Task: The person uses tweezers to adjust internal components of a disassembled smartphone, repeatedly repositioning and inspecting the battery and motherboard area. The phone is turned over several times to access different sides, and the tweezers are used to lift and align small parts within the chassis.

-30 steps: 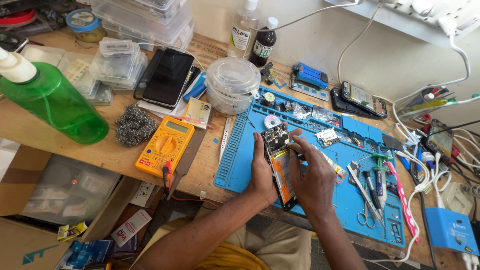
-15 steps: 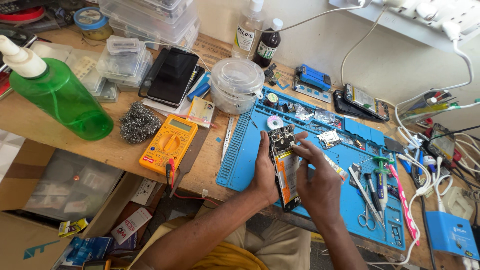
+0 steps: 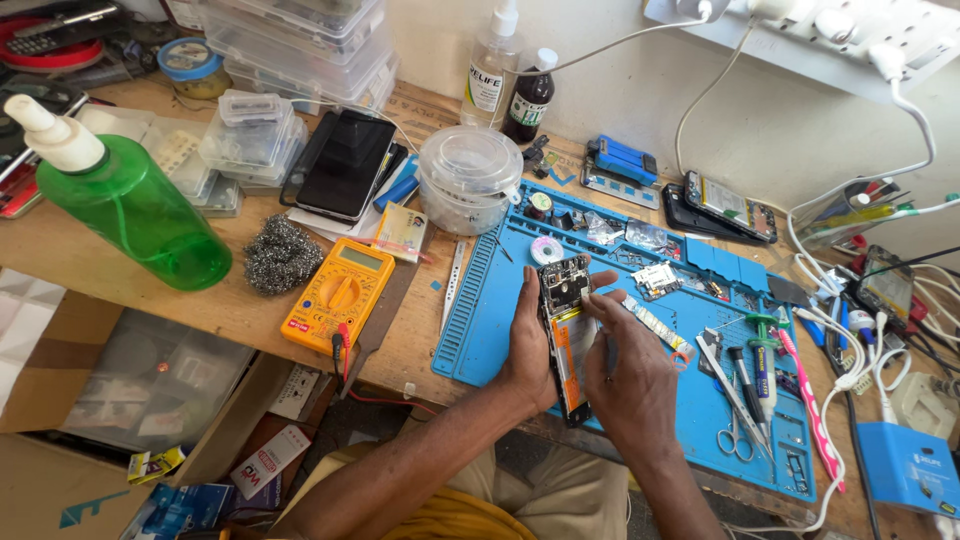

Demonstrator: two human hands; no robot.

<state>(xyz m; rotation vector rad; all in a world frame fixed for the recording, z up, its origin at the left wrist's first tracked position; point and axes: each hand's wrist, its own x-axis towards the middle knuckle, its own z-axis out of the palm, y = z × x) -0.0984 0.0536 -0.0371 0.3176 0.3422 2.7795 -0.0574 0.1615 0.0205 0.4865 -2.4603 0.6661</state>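
Observation:
An opened phone [image 3: 568,330] with its back off, showing circuit board and orange battery, stands on edge above the blue work mat [image 3: 480,320]. My left hand [image 3: 525,345] grips it along its left side. My right hand [image 3: 630,375] rests against its right side, fingertips on the upper board area, with a thin dark tool partly visible in its fingers.
On the mat lie screwdrivers [image 3: 760,360], tweezers, scissors [image 3: 735,440] and small parts. A yellow multimeter [image 3: 338,295], steel wool [image 3: 280,255], green bottle [image 3: 135,205], clear round container [image 3: 470,180], black phone [image 3: 345,165] and plastic boxes [image 3: 250,135] sit left. Cables and chargers [image 3: 905,465] crowd the right.
The view has shifted slightly. Both hands stay on the phone; my right fingers have moved a little higher toward its top board.

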